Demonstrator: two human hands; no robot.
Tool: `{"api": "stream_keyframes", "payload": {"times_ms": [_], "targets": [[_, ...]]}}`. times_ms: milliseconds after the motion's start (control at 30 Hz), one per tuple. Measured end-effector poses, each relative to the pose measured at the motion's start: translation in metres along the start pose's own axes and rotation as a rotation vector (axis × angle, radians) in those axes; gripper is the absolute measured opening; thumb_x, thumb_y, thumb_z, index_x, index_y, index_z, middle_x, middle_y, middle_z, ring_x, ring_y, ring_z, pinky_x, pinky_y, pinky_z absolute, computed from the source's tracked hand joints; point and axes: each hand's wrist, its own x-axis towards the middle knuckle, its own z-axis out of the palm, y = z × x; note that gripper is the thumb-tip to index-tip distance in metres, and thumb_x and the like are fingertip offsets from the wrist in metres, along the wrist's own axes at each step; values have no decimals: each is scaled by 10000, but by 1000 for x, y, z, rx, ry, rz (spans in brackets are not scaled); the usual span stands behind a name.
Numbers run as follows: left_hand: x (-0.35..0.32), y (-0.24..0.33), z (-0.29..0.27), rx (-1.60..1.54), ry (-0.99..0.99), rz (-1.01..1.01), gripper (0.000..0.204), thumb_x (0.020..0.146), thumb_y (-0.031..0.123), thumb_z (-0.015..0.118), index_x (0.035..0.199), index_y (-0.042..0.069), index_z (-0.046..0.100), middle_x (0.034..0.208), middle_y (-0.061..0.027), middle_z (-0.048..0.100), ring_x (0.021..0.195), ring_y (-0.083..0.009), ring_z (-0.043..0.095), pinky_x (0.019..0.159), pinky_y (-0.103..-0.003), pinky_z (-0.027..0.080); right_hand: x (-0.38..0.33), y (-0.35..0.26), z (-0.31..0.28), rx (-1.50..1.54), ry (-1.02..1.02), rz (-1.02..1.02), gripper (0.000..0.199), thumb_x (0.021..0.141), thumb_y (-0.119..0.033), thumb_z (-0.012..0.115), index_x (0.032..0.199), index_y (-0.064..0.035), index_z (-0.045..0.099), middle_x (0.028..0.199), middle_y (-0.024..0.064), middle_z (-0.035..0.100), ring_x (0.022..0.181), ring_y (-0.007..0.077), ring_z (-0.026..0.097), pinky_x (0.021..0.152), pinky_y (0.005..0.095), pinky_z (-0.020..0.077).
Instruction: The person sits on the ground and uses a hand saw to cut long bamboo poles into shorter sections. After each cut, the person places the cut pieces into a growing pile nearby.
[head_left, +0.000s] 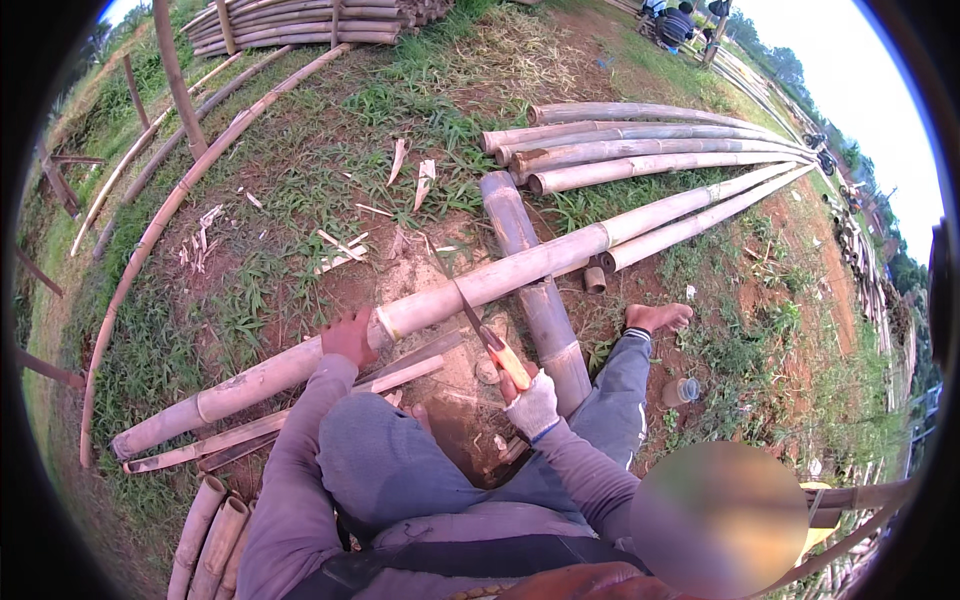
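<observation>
A long thick bamboo pole (480, 285) runs slantwise in front of me, propped across a shorter grey bamboo log (550, 325). My left hand (350, 338), bare, grips the pole from above beside a pale ring at a joint. In its white glove, my right hand (533, 405) is closed around the orange wooden handle of a handsaw (478, 322). The saw's narrow dark blade reaches up to the pole and lies against its near side, to the right of my left hand. Split bamboo strips (400, 375) lie under the pole, close to my knee.
Several bamboo poles (640, 150) fan out at the far right. Cut bamboo tubes (215, 535) lie at lower left. A jar (681, 391) stands beyond my bare foot (660, 317). A bamboo stack (300, 25) lies behind; people (675, 25) are far off.
</observation>
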Motion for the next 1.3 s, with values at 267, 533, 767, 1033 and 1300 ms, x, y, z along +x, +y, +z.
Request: {"api": "stream_keyframes", "payload": {"times_ms": [267, 533, 767, 1033, 1300], "targets": [[-3, -19, -13, 34, -10, -51, 1039, 706, 354, 976, 1592, 259, 442, 1448, -151, 637, 1375, -412, 610, 1142, -634, 456, 24, -33, -4, 5, -98, 57, 275, 1003, -263, 758, 1075, 2, 746, 823, 252, 728, 766, 428, 744, 654, 481, 554], [-3, -2, -1, 27, 12, -13, 1017, 702, 347, 978, 1571, 250, 458, 1456, -146, 634, 1372, -411, 611, 1124, -623, 475, -48, 7, -27, 123, -1, 12, 230, 979, -245, 773, 1054, -33, 725, 790, 183, 721, 731, 401, 736, 634, 486, 564], [-1, -1, -8, -21, 20, -26, 1010, 676, 325, 990, 1545, 254, 480, 1447, -137, 657, 1354, -395, 629, 1126, -607, 480, 91, -34, 57, 14, 39, 41, 438, 999, -419, 719, 878, 1, 703, 754, 285, 694, 741, 490, 708, 662, 549, 540], [-3, 3, -4, -18, 33, 7, 1022, 675, 320, 989, 1559, 232, 485, 1451, -138, 654, 1333, -392, 644, 1131, -585, 479, 64, -22, 52, 99, 30, 25, 374, 998, -386, 728, 1040, -16, 761, 765, 238, 713, 739, 433, 719, 654, 505, 550], [-2, -16, 5, 16, 84, 6, 1055, 647, 346, 974, 1565, 228, 468, 1428, -143, 660, 1329, -377, 644, 1093, -581, 507, 67, -33, 48, 141, -52, 24, 342, 992, -358, 732, 1023, -18, 749, 773, 234, 714, 722, 433, 709, 647, 489, 547]]}}
